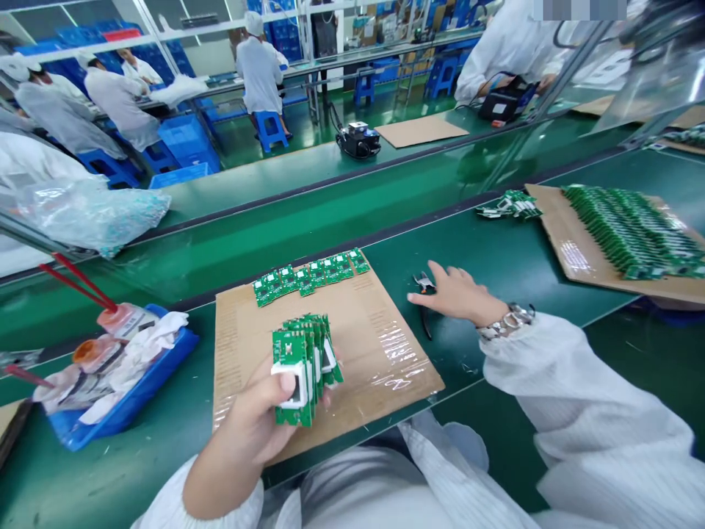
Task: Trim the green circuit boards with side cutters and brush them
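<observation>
A stack of green circuit boards (305, 367) fitted with white housings is gripped upright in the closed left hand (247, 419), held above a cardboard sheet (380, 367) on the green worktop (165, 470). The right hand (454, 294) is held open, fingers spread, just beside a pair of side cutters (424, 294); contact between them cannot be confirmed from this angle. A single row of boards (308, 275) has been laid out along the cardboard's far edge. A blue tray (132, 389) of white cloth and wrapped items is placed to the left. Farther along, a small pile of boards (510, 204) lies near a second cardboard sheet (584, 253) packed with overlapping rows of boards (633, 231). No brand or writing appears legible. Co-workers in white smocks (258, 73) are seated beyond.
</observation>
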### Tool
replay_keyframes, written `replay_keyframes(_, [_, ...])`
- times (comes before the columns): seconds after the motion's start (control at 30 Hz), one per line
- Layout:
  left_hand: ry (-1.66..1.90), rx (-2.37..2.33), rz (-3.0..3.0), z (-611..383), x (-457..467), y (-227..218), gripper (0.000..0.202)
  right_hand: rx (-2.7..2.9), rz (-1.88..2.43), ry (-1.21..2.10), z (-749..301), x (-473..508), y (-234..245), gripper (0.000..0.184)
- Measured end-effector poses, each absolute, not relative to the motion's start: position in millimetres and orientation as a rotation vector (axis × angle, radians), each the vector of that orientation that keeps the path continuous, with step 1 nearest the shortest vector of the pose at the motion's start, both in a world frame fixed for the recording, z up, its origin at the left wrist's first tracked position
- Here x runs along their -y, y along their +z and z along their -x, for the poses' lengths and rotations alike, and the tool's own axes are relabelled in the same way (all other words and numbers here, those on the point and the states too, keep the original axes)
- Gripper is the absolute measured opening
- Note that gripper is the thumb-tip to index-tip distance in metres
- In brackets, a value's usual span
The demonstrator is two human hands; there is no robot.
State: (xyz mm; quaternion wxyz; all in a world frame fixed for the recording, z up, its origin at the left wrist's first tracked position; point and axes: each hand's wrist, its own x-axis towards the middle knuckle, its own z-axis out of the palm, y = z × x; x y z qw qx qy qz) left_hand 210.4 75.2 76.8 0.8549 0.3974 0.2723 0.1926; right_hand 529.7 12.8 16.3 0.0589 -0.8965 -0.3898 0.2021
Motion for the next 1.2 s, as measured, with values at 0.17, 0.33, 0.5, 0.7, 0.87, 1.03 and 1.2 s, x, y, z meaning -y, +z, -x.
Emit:
replay_keyframes(0.17, [0.379,-0.475,-0.875,-196.0,-65.2,72.2,0.053,1.011,2.896,0.662,-539.5,11.6,-35.7,0.101])
replay_keyframes(0.33, [0.386,-0.464,-0.827,-190.2,-54.8,66.6,0.06,0.957,2.92,0.586,-517.3,18.2,-33.5,0.1])
replay_keyframes(0.5, [0.449,-0.535,-0.812,-183.6,-42.7,66.0,0.072,0.931,2.765,0.644,-532.6,17.5,-30.2,0.081])
replay_keyframes(0.7, [0.363,-0.444,-0.955,-179.7,-47.9,70.9,0.078,0.861,2.25,0.985,-552.6,43.0,5.7,0.04])
replay_keyframes(0.87, [0.349,-0.445,-0.959,-185.9,-48.7,81.7,0.086,0.403,1.396,1.292,-492.0,81.0,34.6,0.048])
replay_keyframes(1.03, [0.307,-0.518,-1.027,-195.7,-46.9,92.9,0.085,0.172,0.776,1.803,-405.9,100.2,33.9,0.057])
replay_keyframes(1.2, [0.373,-0.402,-1.023,-183.0,-43.4,78.0,0.098,0.266,0.751,1.974,-378.6,107.2,26.0,0.074])
